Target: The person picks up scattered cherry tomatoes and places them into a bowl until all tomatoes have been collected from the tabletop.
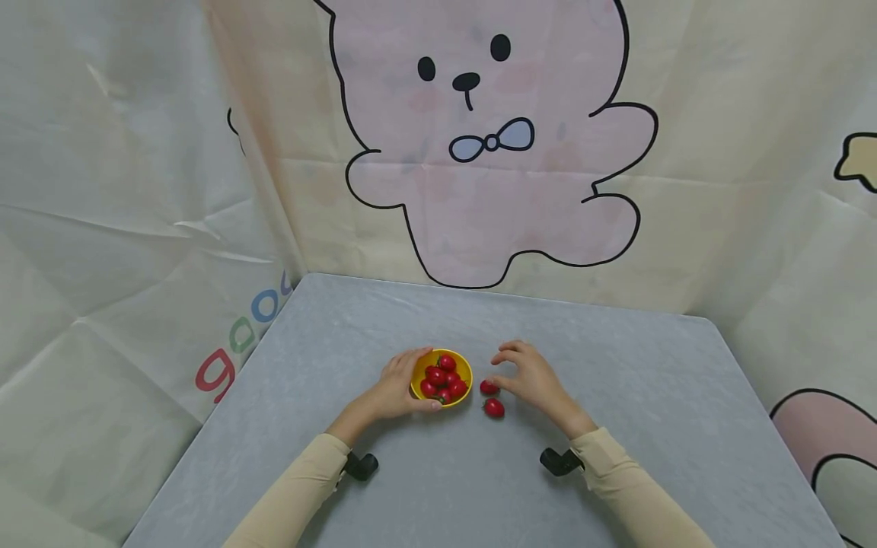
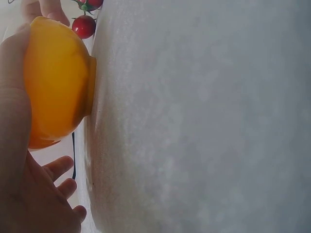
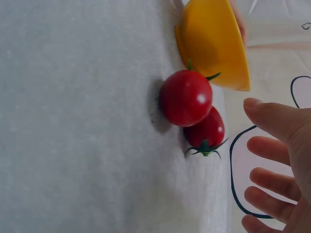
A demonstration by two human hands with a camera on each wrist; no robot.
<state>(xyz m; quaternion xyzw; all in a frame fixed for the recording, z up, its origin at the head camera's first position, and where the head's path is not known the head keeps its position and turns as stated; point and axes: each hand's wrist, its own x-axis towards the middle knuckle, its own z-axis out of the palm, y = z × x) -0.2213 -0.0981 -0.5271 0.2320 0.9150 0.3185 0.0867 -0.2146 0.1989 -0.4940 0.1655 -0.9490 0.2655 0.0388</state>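
A small yellow bowl (image 1: pixel 415 389) with several cherry tomatoes (image 1: pixel 436 376) in it stands on the table. My left hand (image 1: pixel 396 387) holds the bowl from its left side, thumb at the near rim and fingers at the far rim. Two loose cherry tomatoes lie to the right of the bowl: one nearer (image 1: pixel 494 408) and one farther (image 1: pixel 489 387), partly behind my right thumb. My right hand (image 1: pixel 537 380) hovers beside them, fingers apart and holding nothing. In the right wrist view, both loose tomatoes (image 3: pixel 185 98) show green stems, and a gap separates them from the fingers.
A grey cloth covers the table (image 1: pixel 452 487). Behind it hangs a cream curtain (image 1: pixel 671 228) with a pink bear drawing, and more pale cloth (image 1: pixel 103 266) hangs at the left. Each wrist wears a dark camera mount (image 1: pixel 361 466).
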